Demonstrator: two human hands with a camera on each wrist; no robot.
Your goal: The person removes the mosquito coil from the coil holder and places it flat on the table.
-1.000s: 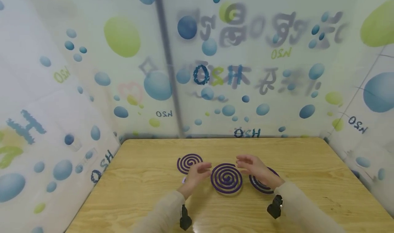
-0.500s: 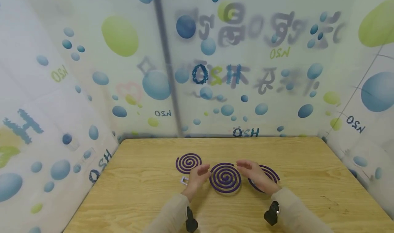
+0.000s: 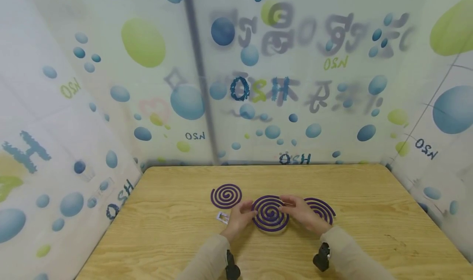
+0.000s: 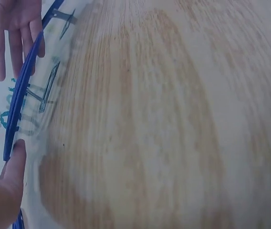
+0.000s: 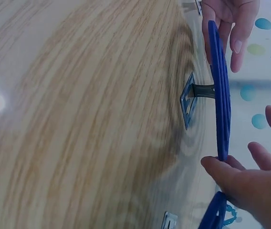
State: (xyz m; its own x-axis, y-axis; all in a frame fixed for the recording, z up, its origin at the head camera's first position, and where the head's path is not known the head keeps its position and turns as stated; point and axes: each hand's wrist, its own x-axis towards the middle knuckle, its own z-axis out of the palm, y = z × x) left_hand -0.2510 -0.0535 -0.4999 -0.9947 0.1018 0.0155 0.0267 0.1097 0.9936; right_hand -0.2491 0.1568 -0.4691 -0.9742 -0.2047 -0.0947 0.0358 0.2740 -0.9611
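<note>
A purple mosquito coil sits flat on a small metal stand, raised above the table. My left hand is at its left edge, with a fingertip at the rim in the left wrist view. My right hand is at the opposite edge, with the thumb over the coil and a finger by its underside. The fingers of both hands are loosely bent, not closed round it. A second coil, partly hidden behind my right hand, is also on a stand. A third coil lies at the left.
A loose flat metal stand lies left of my left hand, below the left coil. The wooden table stretches around, backed by a translucent curtain printed with bubbles and letters.
Both hands have moved slightly inward to the middle coil's edges, the right one shifting left off the right coil. The loose stand beside my left hand has come into fuller view.
</note>
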